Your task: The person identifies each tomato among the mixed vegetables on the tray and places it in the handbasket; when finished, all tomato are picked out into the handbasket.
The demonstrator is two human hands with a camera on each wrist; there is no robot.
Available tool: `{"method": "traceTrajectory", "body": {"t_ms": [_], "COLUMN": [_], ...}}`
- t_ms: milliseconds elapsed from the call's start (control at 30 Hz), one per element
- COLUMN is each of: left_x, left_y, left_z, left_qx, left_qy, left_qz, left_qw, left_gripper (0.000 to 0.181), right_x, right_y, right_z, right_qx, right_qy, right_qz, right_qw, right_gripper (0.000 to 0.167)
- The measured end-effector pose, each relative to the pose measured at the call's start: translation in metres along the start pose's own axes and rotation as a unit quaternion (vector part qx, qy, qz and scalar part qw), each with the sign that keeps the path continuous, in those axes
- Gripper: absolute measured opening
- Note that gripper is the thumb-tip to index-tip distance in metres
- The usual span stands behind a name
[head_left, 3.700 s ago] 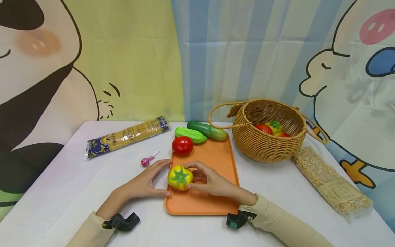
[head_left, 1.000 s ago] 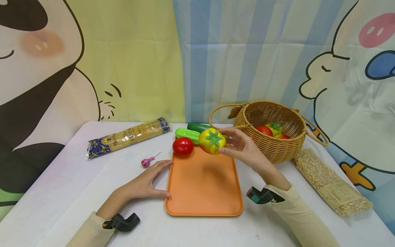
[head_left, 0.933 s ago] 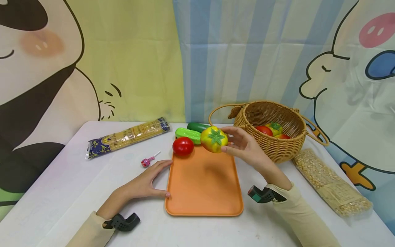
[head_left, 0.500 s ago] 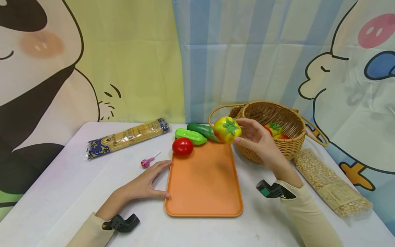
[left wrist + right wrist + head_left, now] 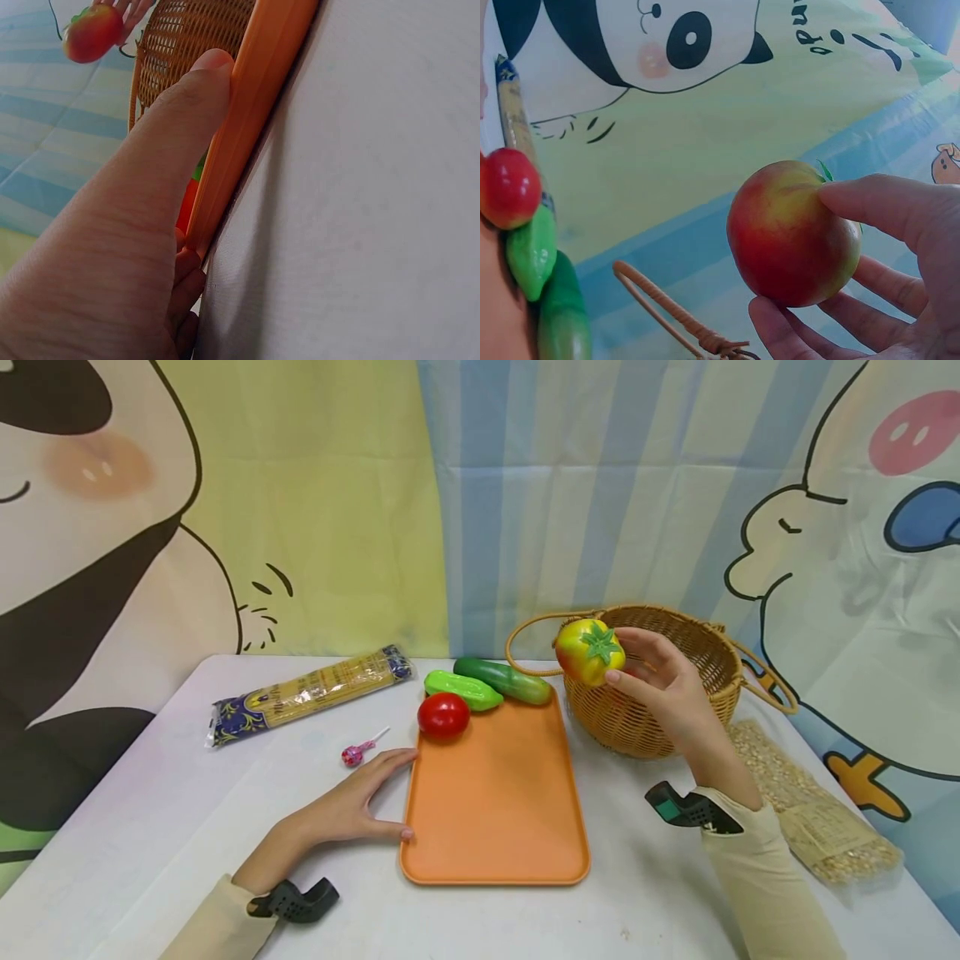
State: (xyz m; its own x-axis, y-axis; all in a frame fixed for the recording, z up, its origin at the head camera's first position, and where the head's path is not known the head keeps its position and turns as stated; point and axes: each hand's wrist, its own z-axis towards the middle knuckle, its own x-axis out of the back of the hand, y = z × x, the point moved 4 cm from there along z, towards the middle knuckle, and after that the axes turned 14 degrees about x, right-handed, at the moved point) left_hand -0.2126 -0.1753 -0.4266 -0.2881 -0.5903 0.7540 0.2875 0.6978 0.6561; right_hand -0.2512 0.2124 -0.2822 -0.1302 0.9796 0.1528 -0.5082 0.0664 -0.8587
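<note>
With thumb and fingers my right hand [image 5: 667, 689] pinches a yellow-and-red tomato [image 5: 585, 653] that has a green star-shaped top. It is held in the air before the left front of the wicker basket [image 5: 626, 727]. The right wrist view shows the redder underside of this tomato [image 5: 787, 240]. My left hand [image 5: 341, 810] lies at the left edge of the orange tray [image 5: 498, 810], its thumb and fingertips touching the rim. On the tray's far end are a red tomato [image 5: 444, 717], a light green vegetable [image 5: 463, 690] and a dark green cucumber [image 5: 506, 681].
A pack of spaghetti [image 5: 311, 696] lies at the back left, with a wrapped lollipop [image 5: 358, 752] nearer the tray. Right of the basket is a clear bag of pale kernels [image 5: 825, 818]. The basket's looped handle [image 5: 536, 620] reaches left behind the cucumber. A printed curtain hangs behind.
My right hand has lifted the yellow-and-red tomato off the tray and carried it right and back to the basket. The left hand has stayed at the tray's edge.
</note>
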Motion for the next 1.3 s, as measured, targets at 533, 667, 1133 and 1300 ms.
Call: {"method": "traceTrajectory", "body": {"t_ms": [533, 667, 1133, 1300], "left_x": [0.0, 0.001, -0.002, 0.0], "left_y": [0.003, 0.003, 0.003, 0.002], "left_z": [0.001, 0.0, 0.0, -0.001], "left_qx": [-0.002, 0.0, 0.006, 0.012], "left_qy": [-0.002, -0.003, -0.008, -0.008], "left_qz": [-0.006, -0.006, -0.005, -0.003], "left_qw": [1.0, 1.0, 0.9999, 0.9999], "left_gripper": [0.102, 0.102, 0.103, 0.103], "right_x": [0.026, 0.033, 0.043, 0.042], "right_y": [0.004, 0.006, 0.012, 0.015], "right_z": [0.004, 0.005, 0.006, 0.008], "right_qx": [-0.009, -0.001, -0.037, -0.041], "right_qy": [0.083, 0.104, 0.096, 0.089], "right_qz": [0.006, -0.022, -0.195, -0.206], "right_qw": [0.9965, 0.9944, 0.9753, 0.9736], "right_gripper": [0.052, 0.054, 0.062, 0.062]}}
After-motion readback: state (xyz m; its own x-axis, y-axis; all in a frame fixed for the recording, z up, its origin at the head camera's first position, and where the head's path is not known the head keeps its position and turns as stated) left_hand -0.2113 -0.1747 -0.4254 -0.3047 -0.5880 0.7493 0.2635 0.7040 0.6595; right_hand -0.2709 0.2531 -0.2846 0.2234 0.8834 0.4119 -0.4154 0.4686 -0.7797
